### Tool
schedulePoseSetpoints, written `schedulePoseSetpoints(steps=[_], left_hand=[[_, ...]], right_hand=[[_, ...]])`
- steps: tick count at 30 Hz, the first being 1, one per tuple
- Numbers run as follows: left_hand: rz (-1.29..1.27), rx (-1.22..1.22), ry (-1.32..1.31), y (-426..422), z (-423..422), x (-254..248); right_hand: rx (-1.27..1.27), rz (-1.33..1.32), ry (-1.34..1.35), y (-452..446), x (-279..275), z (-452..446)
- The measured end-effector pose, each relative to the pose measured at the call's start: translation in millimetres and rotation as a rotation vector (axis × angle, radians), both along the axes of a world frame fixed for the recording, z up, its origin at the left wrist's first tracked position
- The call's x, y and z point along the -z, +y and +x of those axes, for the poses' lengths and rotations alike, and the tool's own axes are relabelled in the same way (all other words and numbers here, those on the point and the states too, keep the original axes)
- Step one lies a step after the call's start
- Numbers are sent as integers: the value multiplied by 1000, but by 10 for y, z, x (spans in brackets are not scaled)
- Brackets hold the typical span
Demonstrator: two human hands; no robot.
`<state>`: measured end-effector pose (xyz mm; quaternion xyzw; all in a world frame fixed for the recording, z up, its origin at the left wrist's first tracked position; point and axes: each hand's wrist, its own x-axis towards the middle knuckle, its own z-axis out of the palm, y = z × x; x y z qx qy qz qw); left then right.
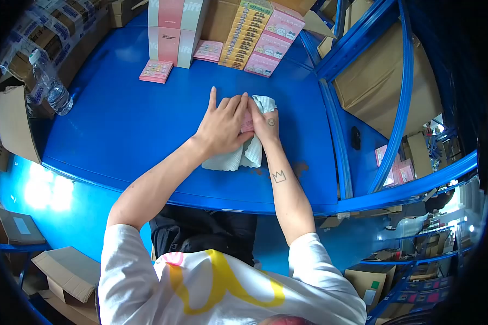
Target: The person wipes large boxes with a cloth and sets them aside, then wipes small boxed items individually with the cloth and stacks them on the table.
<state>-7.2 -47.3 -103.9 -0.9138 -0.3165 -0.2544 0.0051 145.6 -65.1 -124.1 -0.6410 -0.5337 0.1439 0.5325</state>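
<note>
At a blue table (114,135), a person in a white T-shirt (146,276) has both hands close together over a pink packet (247,123) and a pale cloth (222,162). From where I stand, the packet lies between the hands, touching both, so neither is nearer; its visible strip points away from the person, its long axis too covered to tell. The left hand (221,124) spreads palm down, little finger lifted apart; the right hand (267,128) lies alongside, fingers hidden. I cannot tell whether either grips or merely presses.
</note>
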Motion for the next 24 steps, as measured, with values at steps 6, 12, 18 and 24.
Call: schedulePoseSetpoints(steps=[6, 12, 18, 24], left_hand=[[-305, -97, -213, 152, -139, -86], [-1359, 56, -1339, 507, -418, -274], [-1189, -194, -1615, 924, -888, -249], [-1056, -365, -1721, 1183, -1214, -58]], right_hand=[[121, -58, 295, -16, -123, -68], [159, -260, 432, -70, -218, -3], [77, -250, 434, -69, -186, 4], [24, -222, 416, -73, -158, 3]])
